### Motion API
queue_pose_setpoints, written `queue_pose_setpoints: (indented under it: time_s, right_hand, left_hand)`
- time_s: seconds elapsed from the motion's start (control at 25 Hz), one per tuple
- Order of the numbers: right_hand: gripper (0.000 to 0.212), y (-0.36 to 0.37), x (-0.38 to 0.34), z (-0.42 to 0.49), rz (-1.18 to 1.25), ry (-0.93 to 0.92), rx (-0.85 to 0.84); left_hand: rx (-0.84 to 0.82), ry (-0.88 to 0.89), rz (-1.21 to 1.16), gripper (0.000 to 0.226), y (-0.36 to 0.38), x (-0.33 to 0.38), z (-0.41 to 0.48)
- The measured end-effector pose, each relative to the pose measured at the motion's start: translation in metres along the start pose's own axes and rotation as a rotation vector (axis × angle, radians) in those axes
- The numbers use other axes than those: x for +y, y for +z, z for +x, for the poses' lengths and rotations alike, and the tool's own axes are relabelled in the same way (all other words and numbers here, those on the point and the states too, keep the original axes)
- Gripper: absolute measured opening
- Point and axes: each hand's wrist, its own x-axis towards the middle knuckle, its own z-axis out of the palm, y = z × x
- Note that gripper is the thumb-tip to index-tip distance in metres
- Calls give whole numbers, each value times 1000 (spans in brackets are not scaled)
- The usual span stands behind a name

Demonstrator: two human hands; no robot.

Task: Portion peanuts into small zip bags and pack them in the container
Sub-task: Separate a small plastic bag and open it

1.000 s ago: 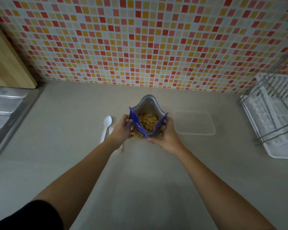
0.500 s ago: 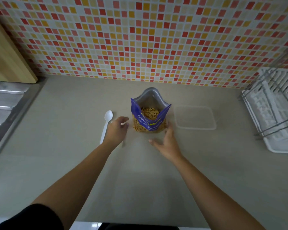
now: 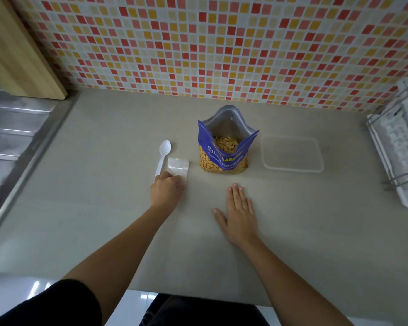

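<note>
An opened blue peanut bag (image 3: 224, 150) stands upright on the counter, with peanuts showing through its mouth and clear front. To its left lie a white plastic spoon (image 3: 162, 156) and a small clear zip bag (image 3: 178, 166). A clear plastic container (image 3: 292, 153) sits to the right of the peanut bag. My left hand (image 3: 166, 190) has its fingers curled down over the near edge of the zip bag and hides the end of the spoon handle. My right hand (image 3: 239, 214) lies flat on the counter in front of the peanut bag, fingers straight, holding nothing.
A steel sink drainboard (image 3: 12, 142) borders the counter on the left, with a wooden board (image 3: 17, 55) leaning behind it. A white dish rack (image 3: 398, 156) stands at the right edge. A tiled wall closes off the back.
Both hands have let go of the peanut bag, which now stands by itself. My left hand moved left onto the zip bag. My right hand drew back and flattened on the counter.
</note>
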Motion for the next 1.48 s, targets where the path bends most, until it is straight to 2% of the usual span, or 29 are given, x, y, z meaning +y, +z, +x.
queue_pose_setpoints:
  time_s: [0.12, 0.32, 0.56, 0.72, 0.8, 1.08, 1.16, 1.24, 1.32, 1.4, 1.48]
  right_hand:
    - [85, -2, 0, 0, 6, -15, -17]
    - [89, -2, 0, -1, -9, -5, -38]
    - [92, -6, -1, -1, 4, -9, -55]
    - [90, -3, 0, -1, 7, -11, -44]
    - [89, -3, 0, 0, 13, -11, -40]
    - [98, -7, 0, 3, 23, -4, -111]
    - [96, -13, -1, 5, 144, 22, -94]
    - [83, -22, -6, 3, 368, 77, -7]
    - [63, -32, -18, -1, 633, 134, 70]
    - [35, -47, -32, -2, 936, 233, 39]
    - [16, -62, -43, 1, 1140, 293, -17]
  left_hand:
    - [17, 35, -26, 22, 3, -3, -1]
    - [41, -15, -99, 22, 5, 0, -3]
    - [105, -80, -17, 20, 8, 5, -4]
    - [-1, -65, 67, 22, 4, 4, 0]
    - [5, -74, 111, 23, 3, 3, -1]
    - [90, -108, 53, 24, 4, 4, -3]
    - [120, -101, 28, 22, -2, 5, -5]
    - [174, -97, -66, 18, -12, 9, -11]
    - [210, -68, -292, 9, -20, 13, -20]
    - [176, -37, -517, 7, -25, 18, -33]
    - [144, 4, -532, 8, -26, 23, -45]
